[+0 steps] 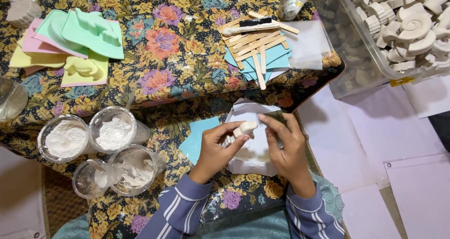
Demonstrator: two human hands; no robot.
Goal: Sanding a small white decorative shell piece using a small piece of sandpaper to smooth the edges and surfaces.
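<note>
My left hand [216, 147] and my right hand [286, 147] meet over a white sheet of paper [251, 112] lying on the flowered cloth. Together they grip a small white plaster piece [244, 129]; the left fingers pinch it from below and the right fingertips press on its right end. A light blue square [199, 138] lies just left of my left hand. Striped blue sleeves cover both forearms.
Clear plastic cups of white powder [65, 138] [114, 129] and emptier cups [136, 168] stand at the left. Pastel foam moulds [77, 37] lie at back left. Wooden sticks [255, 40] rest on blue sheets. A clear bin [356, 37] of white plaster shapes sits at back right.
</note>
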